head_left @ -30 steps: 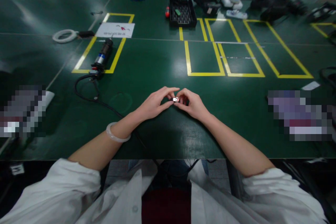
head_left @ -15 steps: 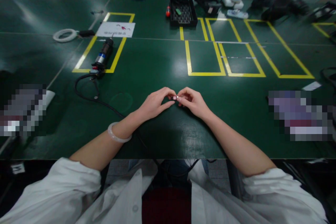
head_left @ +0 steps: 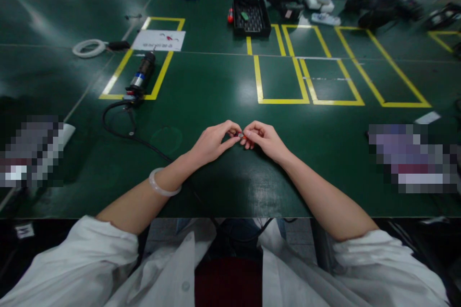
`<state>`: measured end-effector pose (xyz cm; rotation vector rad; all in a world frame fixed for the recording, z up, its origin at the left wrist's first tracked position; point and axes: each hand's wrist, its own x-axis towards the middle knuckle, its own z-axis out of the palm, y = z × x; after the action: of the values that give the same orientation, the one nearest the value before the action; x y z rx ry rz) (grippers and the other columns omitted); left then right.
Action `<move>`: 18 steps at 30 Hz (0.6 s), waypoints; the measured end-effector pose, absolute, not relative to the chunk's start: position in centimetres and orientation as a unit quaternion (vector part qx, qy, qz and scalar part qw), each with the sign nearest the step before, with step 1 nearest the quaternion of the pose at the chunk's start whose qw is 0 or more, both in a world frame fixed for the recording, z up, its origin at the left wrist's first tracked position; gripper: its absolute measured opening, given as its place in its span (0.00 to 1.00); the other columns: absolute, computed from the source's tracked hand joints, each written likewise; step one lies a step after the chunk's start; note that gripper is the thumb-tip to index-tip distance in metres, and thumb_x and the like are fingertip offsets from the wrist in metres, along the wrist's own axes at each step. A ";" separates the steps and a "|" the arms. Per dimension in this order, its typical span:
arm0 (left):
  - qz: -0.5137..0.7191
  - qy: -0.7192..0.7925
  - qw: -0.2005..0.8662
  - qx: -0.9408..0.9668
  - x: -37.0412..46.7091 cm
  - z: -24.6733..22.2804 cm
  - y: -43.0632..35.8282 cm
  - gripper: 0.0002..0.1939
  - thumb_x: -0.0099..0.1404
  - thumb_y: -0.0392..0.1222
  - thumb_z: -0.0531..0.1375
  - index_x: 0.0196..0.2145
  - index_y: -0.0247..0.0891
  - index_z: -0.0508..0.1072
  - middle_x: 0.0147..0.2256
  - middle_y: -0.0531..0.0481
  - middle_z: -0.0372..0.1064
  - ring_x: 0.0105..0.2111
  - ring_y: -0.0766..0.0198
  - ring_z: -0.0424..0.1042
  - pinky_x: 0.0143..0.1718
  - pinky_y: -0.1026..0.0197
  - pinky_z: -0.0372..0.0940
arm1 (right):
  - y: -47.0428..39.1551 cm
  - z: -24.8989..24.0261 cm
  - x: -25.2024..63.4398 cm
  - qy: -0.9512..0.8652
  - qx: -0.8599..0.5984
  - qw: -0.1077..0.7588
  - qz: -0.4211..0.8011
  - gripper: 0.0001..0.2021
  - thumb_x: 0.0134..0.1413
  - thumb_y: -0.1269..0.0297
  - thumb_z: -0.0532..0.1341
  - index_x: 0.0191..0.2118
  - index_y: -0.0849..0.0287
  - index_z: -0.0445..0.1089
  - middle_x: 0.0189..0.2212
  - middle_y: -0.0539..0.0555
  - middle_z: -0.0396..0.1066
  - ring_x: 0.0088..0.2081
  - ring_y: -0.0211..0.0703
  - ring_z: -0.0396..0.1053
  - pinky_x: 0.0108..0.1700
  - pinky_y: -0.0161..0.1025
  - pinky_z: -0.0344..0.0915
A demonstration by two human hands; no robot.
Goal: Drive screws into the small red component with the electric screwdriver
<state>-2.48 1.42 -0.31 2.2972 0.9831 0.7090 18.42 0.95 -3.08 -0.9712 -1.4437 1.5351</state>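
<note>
My left hand (head_left: pixel 218 141) and my right hand (head_left: pixel 262 137) meet fingertip to fingertip over the near middle of the green table (head_left: pixel 209 105). Between them they pinch a small part (head_left: pixel 241 136) with a dark grey, metallic-looking side and a bit of orange-red. Thumb and index finger of each hand press on it, and the fingertips cover most of it. Its exact kind is too small to make out. My left wrist wears a pale bangle (head_left: pixel 158 183).
An electric screwdriver (head_left: pixel 140 76) with a black cable lies at left, near a printed sheet (head_left: pixel 158 40) and a white coil (head_left: pixel 89 48). A black tray (head_left: pixel 252 29) of small parts stands at the back beside a red object (head_left: pixel 230 15). Yellow tape (head_left: pixel 284 101) marks rectangles.
Both hands stay in place. The small part has turned between the fingertips: a pinkish, shiny side showed before, and a dark grey and orange-red one shows now. My right fingers have shifted slightly.
</note>
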 end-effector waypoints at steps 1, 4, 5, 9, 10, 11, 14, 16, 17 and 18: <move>0.264 0.369 0.272 0.849 -2.5 -0.3 1.5 0.11 0.71 0.46 0.56 0.45 0.36 0.70 0.39 0.47 0.74 0.40 0.62 0.75 0.44 0.60 0.67 | 1.0 -3.1 18.4 -0.572 -0.383 0.400 0.605 0.20 0.55 0.45 0.65 0.36 0.59 0.68 0.28 0.51 0.75 0.26 0.35 0.70 0.27 0.32 0.65; 0.272 0.380 0.279 0.839 -2.6 -0.4 1.6 0.13 0.71 0.48 0.56 0.44 0.36 0.70 0.39 0.47 0.74 0.39 0.61 0.75 0.44 0.60 0.68 | 0.9 -3.2 18.3 -0.578 -0.381 0.418 0.588 0.20 0.51 0.48 0.69 0.40 0.58 0.67 0.32 0.50 0.73 0.27 0.34 0.69 0.27 0.32 0.64; 0.274 0.383 0.279 0.837 -2.6 -0.4 1.6 0.13 0.71 0.48 0.56 0.44 0.36 0.71 0.39 0.47 0.75 0.39 0.61 0.75 0.44 0.60 0.68 | 0.9 -3.3 18.3 -0.584 -0.379 0.425 0.579 0.21 0.49 0.49 0.70 0.41 0.57 0.67 0.34 0.50 0.72 0.28 0.33 0.68 0.27 0.32 0.64; 0.263 0.383 0.286 0.838 -2.7 -0.4 1.6 0.13 0.71 0.48 0.57 0.44 0.35 0.71 0.39 0.47 0.75 0.39 0.62 0.75 0.44 0.60 0.67 | 0.8 -3.4 18.3 -0.626 -0.382 0.422 0.533 0.17 0.51 0.53 0.69 0.40 0.58 0.67 0.34 0.50 0.71 0.28 0.33 0.66 0.28 0.32 0.62; 0.259 0.381 0.288 0.840 -2.7 -0.5 1.6 0.13 0.71 0.48 0.57 0.44 0.35 0.71 0.40 0.47 0.74 0.39 0.62 0.75 0.44 0.60 0.67 | 0.8 -3.4 18.4 -0.635 -0.387 0.417 0.522 0.16 0.52 0.53 0.68 0.39 0.58 0.68 0.32 0.50 0.70 0.28 0.33 0.65 0.28 0.32 0.61; 0.258 0.379 0.289 0.840 -2.7 -0.5 1.6 0.13 0.72 0.48 0.56 0.44 0.35 0.71 0.40 0.47 0.74 0.40 0.62 0.74 0.44 0.60 0.67 | 0.8 -3.4 18.4 -0.642 -0.394 0.412 0.513 0.15 0.53 0.54 0.68 0.39 0.58 0.68 0.31 0.49 0.70 0.27 0.33 0.65 0.27 0.32 0.60; 0.266 0.382 0.276 0.841 -3.1 -0.3 1.8 0.16 0.72 0.49 0.54 0.50 0.35 0.69 0.42 0.45 0.73 0.42 0.61 0.74 0.47 0.59 0.66 | 0.8 -3.5 18.5 -0.648 -0.413 0.405 0.495 0.13 0.54 0.55 0.67 0.38 0.58 0.68 0.27 0.48 0.68 0.26 0.34 0.63 0.26 0.32 0.59; 0.271 0.391 0.248 0.844 -3.8 0.0 2.5 0.20 0.73 0.49 0.53 0.56 0.35 0.67 0.45 0.44 0.72 0.44 0.60 0.73 0.50 0.57 0.66 | 0.9 -3.5 18.6 -0.645 -0.421 0.402 0.495 0.12 0.53 0.56 0.67 0.37 0.58 0.68 0.26 0.47 0.68 0.25 0.34 0.63 0.27 0.33 0.59; 0.271 0.399 0.229 0.845 -4.5 0.2 3.0 0.21 0.72 0.49 0.53 0.58 0.36 0.65 0.48 0.43 0.71 0.46 0.59 0.73 0.51 0.56 0.65 | 0.9 -3.5 18.7 -0.643 -0.423 0.401 0.497 0.12 0.53 0.56 0.67 0.37 0.58 0.68 0.25 0.47 0.67 0.24 0.34 0.62 0.27 0.33 0.59; 0.269 0.413 0.208 0.845 -5.3 0.4 3.8 0.23 0.72 0.49 0.54 0.60 0.36 0.64 0.50 0.42 0.69 0.48 0.58 0.72 0.53 0.55 0.64 | 1.0 -3.6 18.7 -0.642 -0.424 0.399 0.499 0.12 0.52 0.57 0.67 0.37 0.58 0.68 0.25 0.46 0.67 0.24 0.33 0.62 0.27 0.33 0.59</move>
<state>-5.31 3.75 0.43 2.3521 1.1496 0.7501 18.67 0.96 -3.57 -1.0733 -1.6238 1.2620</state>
